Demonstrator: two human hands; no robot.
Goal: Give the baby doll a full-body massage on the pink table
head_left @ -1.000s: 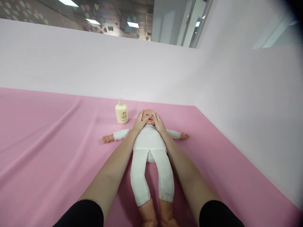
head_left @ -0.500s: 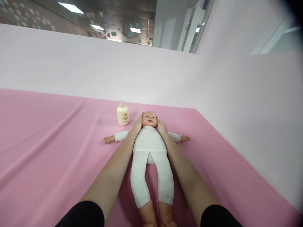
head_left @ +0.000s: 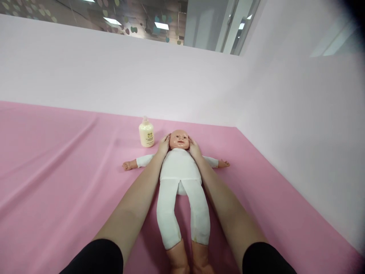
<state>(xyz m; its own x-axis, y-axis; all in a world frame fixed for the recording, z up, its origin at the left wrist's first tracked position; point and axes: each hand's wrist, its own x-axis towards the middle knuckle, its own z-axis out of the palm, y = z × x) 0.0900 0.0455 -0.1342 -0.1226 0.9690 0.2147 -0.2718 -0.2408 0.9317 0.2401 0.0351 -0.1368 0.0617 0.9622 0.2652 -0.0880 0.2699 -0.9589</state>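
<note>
A baby doll (head_left: 180, 165) in a white cloth body suit lies on its back, arms spread wide and bare feet toward me. My left hand (head_left: 164, 145) rests along one side of the doll's bald head (head_left: 179, 139), and my right hand (head_left: 194, 148) lies against the other side. Both hands have their fingers stretched out, pointing away from me, with the head between the palms. Part of the fingertips is hidden beside and behind the head. Just left of my left hand stands a cream-coloured pump-style bottle (head_left: 146, 135) with a small printed label.
A pink sheet (head_left: 71, 182) with a few creases covers the surface under the doll. White walls (head_left: 119, 76) rise at the back and right side. Above the back wall, a window (head_left: 159, 23) shows ceiling lights and heart-shaped stickers.
My view has tipped slightly downward, so everything sits a little higher in it. My fingers have shifted slightly along the sides of the doll's head. The bottle stays in place.
</note>
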